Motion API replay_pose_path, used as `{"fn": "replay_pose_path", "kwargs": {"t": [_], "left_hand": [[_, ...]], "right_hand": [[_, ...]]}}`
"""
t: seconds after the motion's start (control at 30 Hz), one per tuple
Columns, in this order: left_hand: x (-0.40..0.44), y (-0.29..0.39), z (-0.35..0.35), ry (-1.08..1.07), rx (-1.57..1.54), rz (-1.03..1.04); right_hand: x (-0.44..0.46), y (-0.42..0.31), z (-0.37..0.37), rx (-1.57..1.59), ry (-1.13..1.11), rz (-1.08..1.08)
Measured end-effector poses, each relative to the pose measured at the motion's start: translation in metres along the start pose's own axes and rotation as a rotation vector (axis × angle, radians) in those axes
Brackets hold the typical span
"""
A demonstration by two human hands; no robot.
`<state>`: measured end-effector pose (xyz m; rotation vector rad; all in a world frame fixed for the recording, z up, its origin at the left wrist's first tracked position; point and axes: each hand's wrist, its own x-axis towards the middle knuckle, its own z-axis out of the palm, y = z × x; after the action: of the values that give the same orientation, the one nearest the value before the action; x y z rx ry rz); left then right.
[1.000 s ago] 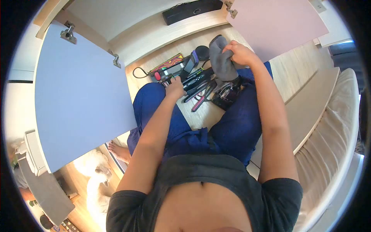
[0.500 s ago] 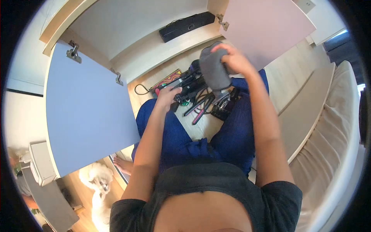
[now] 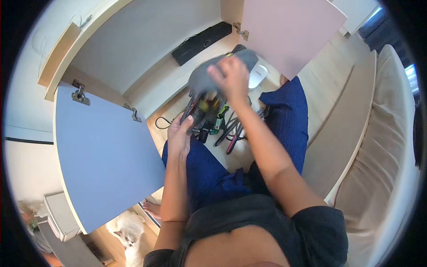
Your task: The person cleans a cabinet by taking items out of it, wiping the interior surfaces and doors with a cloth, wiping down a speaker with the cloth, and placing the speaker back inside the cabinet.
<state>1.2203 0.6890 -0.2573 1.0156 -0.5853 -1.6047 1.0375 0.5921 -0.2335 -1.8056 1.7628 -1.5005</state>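
Note:
A grey soft cloth item [image 3: 202, 75], smeared by motion, is in my right hand [image 3: 232, 80] above a pile of things on the floor. Its exact kind does not show. My left hand [image 3: 179, 135] is closed on a dark object [image 3: 192, 119] at the pile's left side, thumb on top; what that object is I cannot make out. Close by lie a green item [image 3: 218, 123] and a slim black-and-pink tool [image 3: 232, 144] resembling a hair straightener. The grey cloth hides the far part of the pile.
An open cabinet stands in front, with a blue door [image 3: 106, 155] at left and a pink door [image 3: 284, 35] at right. Inside lies a long black box [image 3: 202, 43]. A white rounded object [image 3: 257, 76] is on the floor. A white furry animal [image 3: 126, 231] lies lower left.
My right hand has swung left with the grey cloth item, uncovering the white rounded object. My left hand has taken hold of a dark object, and the view has shifted.

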Motion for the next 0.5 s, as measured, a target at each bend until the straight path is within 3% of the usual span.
{"fn": "replay_pose_path", "kwargs": {"t": [0.03,0.07,0.1,0.17,0.2,0.27,0.37,0.5], "left_hand": [[0.000,0.000,0.000,0.012,0.001,0.007],[0.002,-0.002,0.002,-0.011,0.020,0.016],[0.007,-0.005,0.003,-0.016,0.021,0.018],[0.020,-0.012,0.012,-0.033,-0.033,-0.001],[0.019,-0.012,0.022,0.040,-0.089,0.091],[0.031,-0.014,0.017,-0.008,-0.141,0.121],[0.026,-0.007,0.020,-0.029,-0.049,0.079],[0.011,-0.004,0.013,-0.014,0.066,-0.004]], "right_hand": [[0.018,0.017,-0.004,0.212,0.069,0.150],[0.022,0.041,-0.001,0.079,0.115,-0.114],[0.016,0.027,-0.004,0.079,0.121,-0.116],[-0.020,-0.013,-0.003,-0.165,-0.058,-0.117],[-0.039,-0.035,-0.003,-0.223,-0.124,-0.110],[-0.051,-0.044,-0.001,-0.156,-0.144,-0.081],[-0.033,-0.024,0.006,-0.064,0.051,-0.011],[0.039,0.051,0.006,0.155,0.290,0.287]]}}
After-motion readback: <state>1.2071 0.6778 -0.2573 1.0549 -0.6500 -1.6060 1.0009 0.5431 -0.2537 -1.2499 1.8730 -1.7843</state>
